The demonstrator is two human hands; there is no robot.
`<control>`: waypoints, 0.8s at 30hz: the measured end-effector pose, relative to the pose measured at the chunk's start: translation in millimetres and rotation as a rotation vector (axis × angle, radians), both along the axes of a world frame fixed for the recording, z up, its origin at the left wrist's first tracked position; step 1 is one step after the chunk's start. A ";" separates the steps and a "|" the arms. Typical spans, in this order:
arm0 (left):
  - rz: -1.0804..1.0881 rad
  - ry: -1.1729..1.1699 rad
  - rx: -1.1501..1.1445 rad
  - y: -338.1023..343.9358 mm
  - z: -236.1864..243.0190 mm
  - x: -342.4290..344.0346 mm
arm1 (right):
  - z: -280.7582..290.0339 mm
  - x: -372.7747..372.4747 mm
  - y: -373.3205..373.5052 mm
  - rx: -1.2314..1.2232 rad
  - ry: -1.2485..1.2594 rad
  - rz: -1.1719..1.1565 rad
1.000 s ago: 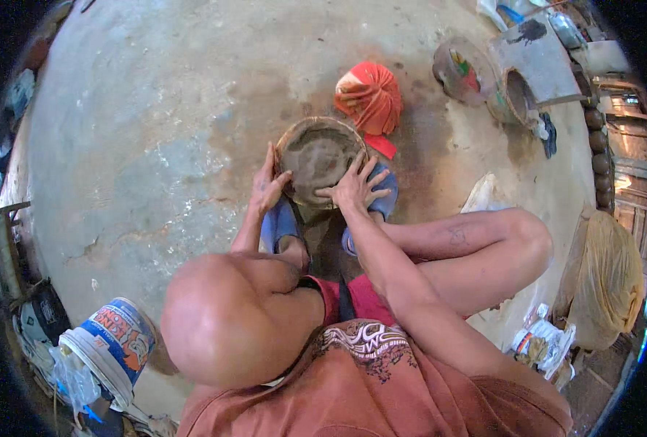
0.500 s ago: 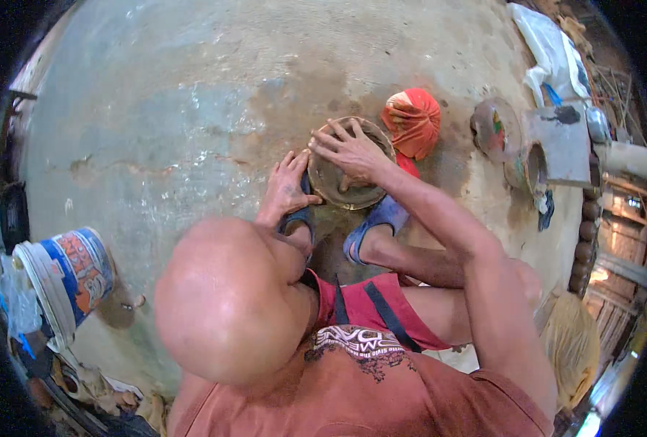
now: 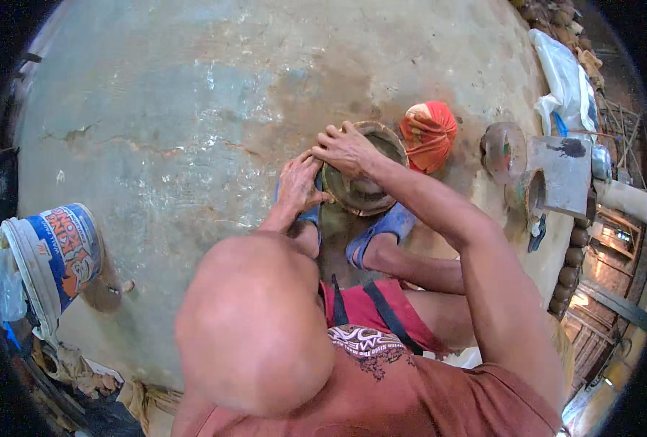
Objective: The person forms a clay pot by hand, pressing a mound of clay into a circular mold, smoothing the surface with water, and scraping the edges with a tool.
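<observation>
A round, brown clay bowl (image 3: 400, 149) rests on the floor between my feet, its hollow wet and muddy. My left hand (image 3: 299, 182) cups its left side from outside, fingers along the rim and thumb stretched to the near edge. My right hand (image 3: 349, 151) reaches over the bowl and grips its upper left rim with bent fingers. The fingertips of both hands almost meet there. Just right of the bowl sits a bundled red-orange cloth (image 3: 430, 137).
A white and blue bucket (image 3: 61, 255) lies tilted at the left. Farther right are a brown, roundish vessel (image 3: 503, 151), a grey board (image 3: 558, 177) and white plastic sheeting (image 3: 567, 80). Blue shoes (image 3: 385, 231) flank the bowl. A cracked, damp floor (image 3: 171, 87) spreads around.
My right hand has shifted from across the bowl's top to its left rim, fingers now more bent. My left hand's fingers have drawn closer to the rim. The whole view has shifted slightly.
</observation>
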State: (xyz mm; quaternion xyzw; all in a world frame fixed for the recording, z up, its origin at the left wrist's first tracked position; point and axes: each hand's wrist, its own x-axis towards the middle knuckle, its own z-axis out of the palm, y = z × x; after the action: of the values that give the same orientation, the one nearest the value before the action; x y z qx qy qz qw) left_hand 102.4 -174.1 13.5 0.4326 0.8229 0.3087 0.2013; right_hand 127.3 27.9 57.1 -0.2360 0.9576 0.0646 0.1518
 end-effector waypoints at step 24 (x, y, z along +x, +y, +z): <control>0.016 -0.073 0.013 -3.3 -9.1 -3.7 | 10.1 -25.2 -0.2 0.114 -0.253 -0.356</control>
State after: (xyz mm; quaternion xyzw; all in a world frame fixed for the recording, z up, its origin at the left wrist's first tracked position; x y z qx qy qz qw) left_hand 98.7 -177.5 4.4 0.4159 0.8163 0.3311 0.2260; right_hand 102.1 27.7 67.1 -0.0604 0.9523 0.0607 0.2929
